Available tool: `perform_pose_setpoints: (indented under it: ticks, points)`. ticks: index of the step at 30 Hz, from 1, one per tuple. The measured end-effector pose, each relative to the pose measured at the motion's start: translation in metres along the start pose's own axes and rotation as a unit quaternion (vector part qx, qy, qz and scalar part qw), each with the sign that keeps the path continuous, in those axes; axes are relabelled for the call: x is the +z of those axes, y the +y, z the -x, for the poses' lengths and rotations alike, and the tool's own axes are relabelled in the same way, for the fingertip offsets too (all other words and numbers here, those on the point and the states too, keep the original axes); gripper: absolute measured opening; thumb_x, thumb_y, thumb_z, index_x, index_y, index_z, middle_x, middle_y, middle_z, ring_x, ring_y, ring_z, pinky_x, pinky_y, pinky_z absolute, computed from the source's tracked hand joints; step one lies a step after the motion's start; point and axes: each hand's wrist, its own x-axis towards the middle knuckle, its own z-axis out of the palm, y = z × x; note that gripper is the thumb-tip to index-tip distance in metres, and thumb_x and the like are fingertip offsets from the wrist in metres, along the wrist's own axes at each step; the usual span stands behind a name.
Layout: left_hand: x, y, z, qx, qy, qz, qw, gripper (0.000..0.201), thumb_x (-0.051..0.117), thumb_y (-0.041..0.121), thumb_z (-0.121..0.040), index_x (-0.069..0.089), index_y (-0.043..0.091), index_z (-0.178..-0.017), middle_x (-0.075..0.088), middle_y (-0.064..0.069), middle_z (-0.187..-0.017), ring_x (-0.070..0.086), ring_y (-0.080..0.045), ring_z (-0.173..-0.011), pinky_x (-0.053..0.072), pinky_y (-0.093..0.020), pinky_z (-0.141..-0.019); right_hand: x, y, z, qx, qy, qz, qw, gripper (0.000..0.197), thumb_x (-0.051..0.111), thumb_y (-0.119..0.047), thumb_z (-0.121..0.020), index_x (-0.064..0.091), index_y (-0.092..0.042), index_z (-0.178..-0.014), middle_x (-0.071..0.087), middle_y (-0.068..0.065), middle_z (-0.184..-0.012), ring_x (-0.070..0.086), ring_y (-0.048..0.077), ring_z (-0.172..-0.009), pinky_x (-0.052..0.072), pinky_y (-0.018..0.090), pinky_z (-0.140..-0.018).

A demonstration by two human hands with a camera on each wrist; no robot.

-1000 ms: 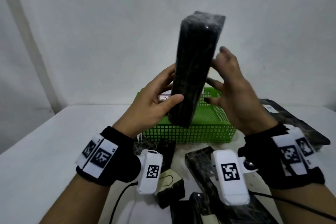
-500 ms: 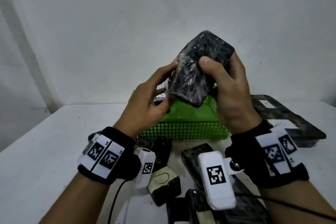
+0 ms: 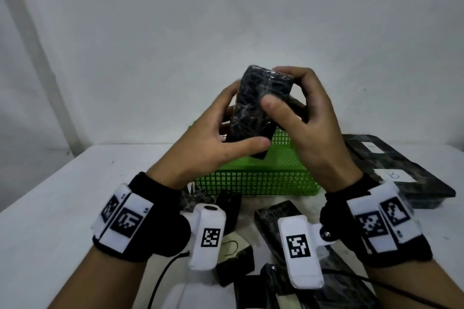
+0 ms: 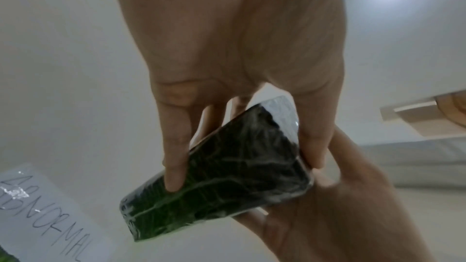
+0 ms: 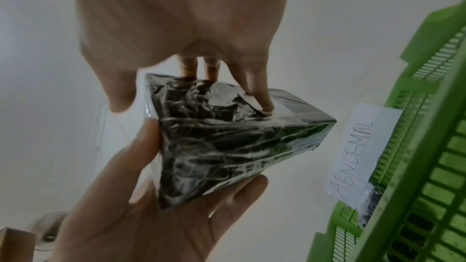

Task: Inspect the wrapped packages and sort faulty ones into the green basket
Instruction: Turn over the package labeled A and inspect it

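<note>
Black package, head view: black rectangular package in crinkled clear film (image 3: 253,108) is held up over the green plastic mesh basket (image 3: 261,180), clear of the white table (image 3: 50,195).
Left hand, head view: left hand (image 3: 213,143) curls round the lower end, thumb across the near face.
Right hand, head view: right hand (image 3: 308,123) clamps the upper end, thumb pressed on the film.
Waiting pile: more black wrapped packages (image 3: 276,216) lie near the wrists.
Left wrist view: fingers (image 4: 174,158) lie along one film-covered face; no tear shows here.
Right wrist view: a fingertip (image 5: 264,105) rests by what looks like a lifted flap of wrap; that spot deserves a close look.
Basket label: white paper sign reading ABNORMAL (image 5: 358,156) sits against the basket wall.
Advice: turn it slowly, grip by the edges so the thumbs hide no seam, check every corner before judging.
</note>
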Motion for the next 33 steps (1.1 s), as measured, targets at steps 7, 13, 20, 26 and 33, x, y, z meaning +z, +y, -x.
perform_pose_setpoints:
  ticks: [7,13,20,26,33]
  points:
    - [-0.019,-0.003,-0.003,-0.026,0.038,0.256,0.966,0.076,0.068,0.021,-0.075,0.039,0.018,-0.145,0.063,-0.013,-0.132,0.066,-0.032,-0.115,0.058,-0.043,-0.083,-0.008,-0.002,-0.001,-0.042,-0.048,-0.022,0.998,0.061,0.058,-0.022,-0.098,0.034,-0.019,-0.153,0.042,-0.007,-0.155,0.041,0.003,-0.143,0.043,0.022,-0.109]
    - [-0.008,-0.012,-0.006,-0.092,0.108,0.464,0.875,0.04,0.058,0.039,-0.088,0.063,0.012,-0.116,0.067,-0.013,-0.121,0.064,-0.029,-0.115,0.061,-0.034,-0.078,-0.028,0.006,-0.008,-0.018,0.025,0.17,0.985,0.078,0.077,-0.016,-0.088,0.034,-0.027,-0.153,0.045,-0.018,-0.144,0.044,-0.011,-0.131,0.038,0.015,-0.108]
    - [-0.005,-0.018,-0.005,-0.108,0.103,0.488,0.86,0.049,0.054,0.047,-0.088,0.06,0.013,-0.124,0.067,-0.014,-0.124,0.069,-0.031,-0.104,0.062,-0.034,-0.076,-0.059,0.021,-0.014,0.259,0.106,0.042,0.959,0.102,0.085,-0.061,-0.061,0.037,-0.029,-0.144,0.064,0.001,-0.128,0.071,0.023,-0.106,0.057,0.042,-0.073]
    - [-0.008,-0.025,-0.014,-0.091,0.123,0.269,0.951,0.046,0.045,0.019,-0.099,0.045,0.035,-0.143,0.073,0.007,-0.101,0.067,-0.013,-0.09,0.056,-0.033,-0.073,-0.076,0.014,-0.018,0.221,0.177,0.067,0.957,0.063,0.084,-0.034,-0.078,0.05,-0.022,-0.13,0.07,-0.001,-0.113,0.072,0.017,-0.089,0.05,0.03,-0.057]
    - [0.037,-0.005,-0.022,-0.128,0.077,0.108,0.983,0.04,0.048,0.019,-0.101,0.056,0.033,-0.137,0.071,0.002,-0.112,0.07,-0.016,-0.099,0.061,-0.037,-0.077,-0.134,-0.012,0.013,0.246,0.22,0.15,0.932,0.076,0.091,-0.04,-0.065,0.051,-0.02,-0.128,0.071,-0.001,-0.106,0.075,0.012,-0.078,0.061,0.035,-0.055]
